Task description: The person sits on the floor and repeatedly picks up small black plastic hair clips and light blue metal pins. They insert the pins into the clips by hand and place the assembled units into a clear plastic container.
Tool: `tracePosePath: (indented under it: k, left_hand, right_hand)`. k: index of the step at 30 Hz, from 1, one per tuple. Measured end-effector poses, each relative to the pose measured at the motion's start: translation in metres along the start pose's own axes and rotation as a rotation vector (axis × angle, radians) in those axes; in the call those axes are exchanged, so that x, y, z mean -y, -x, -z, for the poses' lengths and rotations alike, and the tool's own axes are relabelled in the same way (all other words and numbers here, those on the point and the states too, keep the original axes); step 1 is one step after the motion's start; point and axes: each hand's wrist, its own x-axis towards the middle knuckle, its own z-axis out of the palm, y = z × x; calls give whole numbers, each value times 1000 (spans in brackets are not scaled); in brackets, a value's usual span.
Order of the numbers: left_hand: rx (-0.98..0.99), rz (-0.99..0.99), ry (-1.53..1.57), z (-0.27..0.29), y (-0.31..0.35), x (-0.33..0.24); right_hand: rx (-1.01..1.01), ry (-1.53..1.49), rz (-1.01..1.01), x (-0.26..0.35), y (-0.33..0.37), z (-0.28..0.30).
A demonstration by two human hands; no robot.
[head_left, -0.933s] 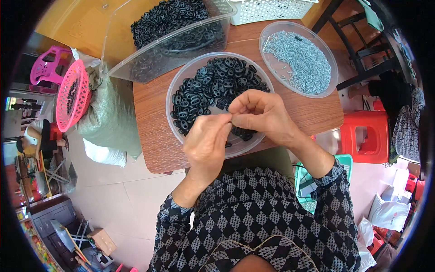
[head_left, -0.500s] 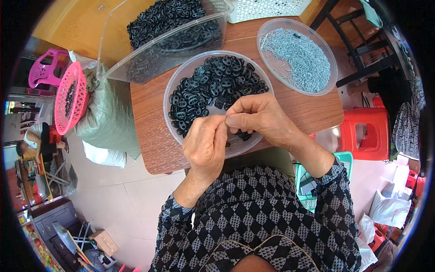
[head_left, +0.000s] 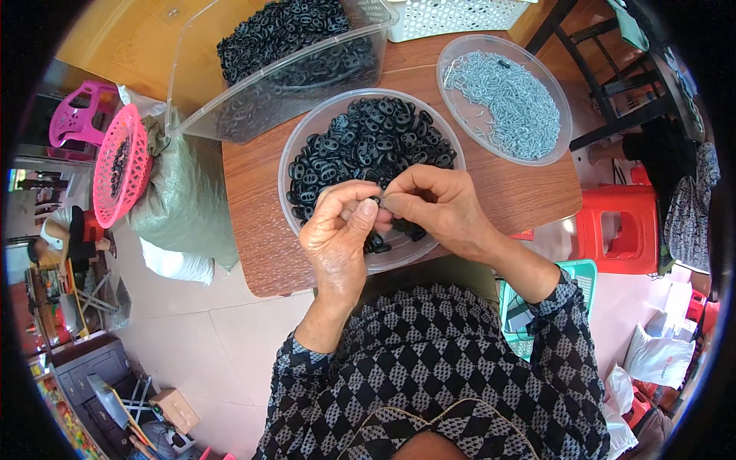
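Above the near side of a round clear plastic tub (head_left: 284, 180), both hands meet fingertip to fingertip. A small black plastic piece (head_left: 375, 199) is pinched between the thumb and fingers of my left hand (head_left: 336, 241); only a bit of it shows. My right hand (head_left: 448, 211) is closed in a pinch against it, and whatever its fingertips hold is too small to make out. In the tub lie many black oval plastic pieces with two holes (head_left: 372, 134). Small silvery screw-like pins (head_left: 521, 111) fill much of a shallow round clear tray (head_left: 568, 123) at the far right.
A large clear bin (head_left: 253, 80) of similar black pieces stands at the table's (head_left: 257, 261) far left, a white perforated basket (head_left: 452, 19) behind. Left are a pink basket (head_left: 138, 180) and a bulging sack (head_left: 188, 199); right, a red stool (head_left: 621, 222) and a green basket (head_left: 586, 280).
My left hand has turned so its thumb and palm side face up, with its fingers opened a little around the black piece. The right hand stays pinched in nearly the same place.
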Motion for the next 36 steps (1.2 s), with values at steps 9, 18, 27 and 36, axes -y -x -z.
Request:
tracePosePath:
  k: [9, 18, 27, 36]
  left_hand:
    - [3, 63, 19, -2, -5, -2]
    - [32, 166, 58, 7, -7, -2]
    - [51, 142, 4, 1, -5, -7]
    - [66, 96, -52, 1, -2, -6]
  right_hand:
    - [-15, 385, 334, -10, -9, 2]
    - [12, 339, 265, -12, -9, 5]
    - [73, 334, 212, -8, -8, 10]
    - [78, 342, 221, -10, -9, 9]
